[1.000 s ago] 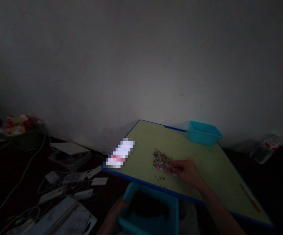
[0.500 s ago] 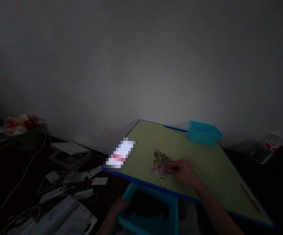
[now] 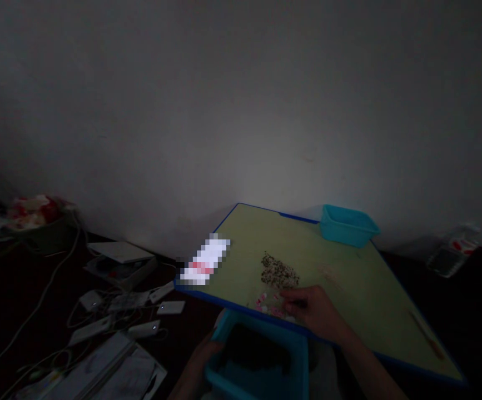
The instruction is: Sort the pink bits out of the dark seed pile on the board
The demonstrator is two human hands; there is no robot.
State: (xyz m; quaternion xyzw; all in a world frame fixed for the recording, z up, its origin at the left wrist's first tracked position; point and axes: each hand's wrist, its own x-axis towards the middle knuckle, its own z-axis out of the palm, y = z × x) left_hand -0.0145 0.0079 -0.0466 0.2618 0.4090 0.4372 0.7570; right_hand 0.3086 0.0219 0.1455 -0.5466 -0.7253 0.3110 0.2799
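Note:
My right hand (image 3: 313, 309) rests palm down on the pale green table (image 3: 361, 289) close to its near blue edge, fingers curled over several small pink and white pieces (image 3: 268, 303). A heap of small dark grains (image 3: 278, 272) lies just beyond those pieces. Below the table edge, my left hand (image 3: 205, 355) grips the left rim of a teal plastic bin (image 3: 261, 361) held under the edge. The room is very dim.
A second teal tray (image 3: 347, 225) stands at the table's far corner by the wall. A blurred white and red item (image 3: 205, 261) lies on the left edge. Cables, adapters and papers (image 3: 115, 322) litter the floor at left. A plastic bottle (image 3: 451, 253) lies at right.
My right hand has dragged the pink and white pieces away from the grain heap toward the near table edge above the bin. The left hand and bin have barely moved.

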